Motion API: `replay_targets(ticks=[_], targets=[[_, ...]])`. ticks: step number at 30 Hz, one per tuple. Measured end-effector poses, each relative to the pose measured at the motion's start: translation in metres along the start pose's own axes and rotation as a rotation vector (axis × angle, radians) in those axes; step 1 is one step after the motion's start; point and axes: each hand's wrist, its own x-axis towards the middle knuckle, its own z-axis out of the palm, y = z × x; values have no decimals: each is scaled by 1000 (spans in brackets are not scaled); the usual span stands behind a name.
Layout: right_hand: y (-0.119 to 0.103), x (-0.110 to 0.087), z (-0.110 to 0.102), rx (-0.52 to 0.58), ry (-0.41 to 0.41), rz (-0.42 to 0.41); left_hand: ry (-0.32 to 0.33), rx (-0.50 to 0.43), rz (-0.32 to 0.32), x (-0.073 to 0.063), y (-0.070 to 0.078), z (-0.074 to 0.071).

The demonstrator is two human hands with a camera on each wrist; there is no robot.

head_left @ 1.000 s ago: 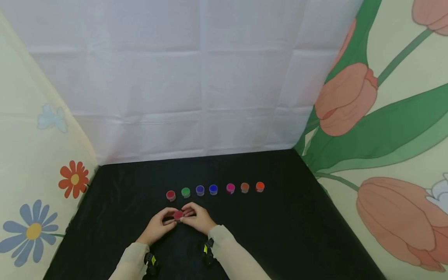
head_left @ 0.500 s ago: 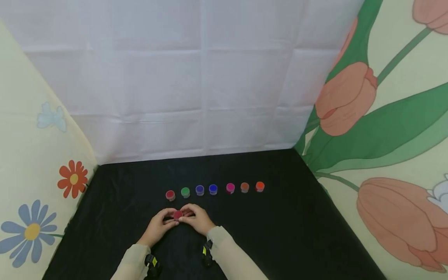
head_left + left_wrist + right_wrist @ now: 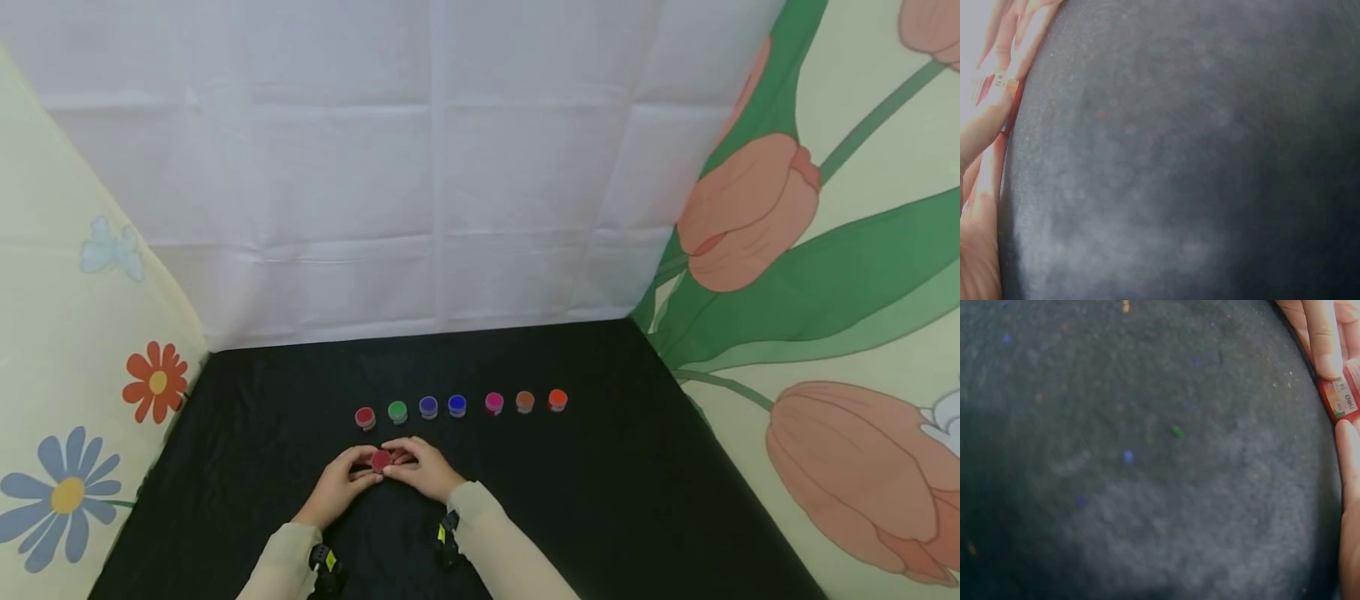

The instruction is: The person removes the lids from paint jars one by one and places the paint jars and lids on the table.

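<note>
**While seven small pots (image 3: 457, 405) stand in a row, two hands share an eighth**

As we join the head view, it's all about the red pot (image 3: 381, 461) in front of the person, just nearer than the row's left end. The left hand (image 3: 334, 489) has it from one side, thumb and fingers in a pinching grip; the right hand (image 3: 426, 469) pinches the other side, so both grips are on the same pot! Whether it touches the black desk (image 3: 600, 500), I can't tell. Behind it, from left to right: red, green, violet, blue, pink, brown and orange tops, with a slightly wider gap between blue and pink. Pale sleeves (image 3: 512, 546) reach in from the bottom edge, and a white sheet (image 3: 337, 167) hangs beyond the desk.

Over to the left wrist view, where fingers crowd the far left edge, overexposed, a thumb crossing in front of the pot's red side. Dark, blurred cloth fills the rest.

And the right wrist view: there's the pot at the right edge, its pale label showing, one fingertip against it from above and another digit just below. Blue, green and yellowish specks (image 3: 1177, 430) dot the dark surface!
</note>
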Motion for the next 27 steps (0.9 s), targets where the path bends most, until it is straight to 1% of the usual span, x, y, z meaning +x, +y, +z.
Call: replay_targets(ticks=[4,6,11,17,19,22,24,27], targets=[[-1,0,3,71,19,52,-2,-7,-2,0,-1,-1],[-1,0,4,75,19,43,1,-8,1,0,-2,-1],[-1,0,3,39,4,3,2,-8,9,0,-5,-1],[-1,0,0,-12,-16,-9,6,9,8,0,-5,0],[-7,-2,-1,10,-15,-4,14,12,-2,0,-5,1],[-7,-2,1,50,7,13,22,14,-15,0,-4,1],[-5,-3,3,71,28,1,24,16,-19,1,-4,2],[3,-1,5,70,53,-38,22,29,-25,2,-3,2]])
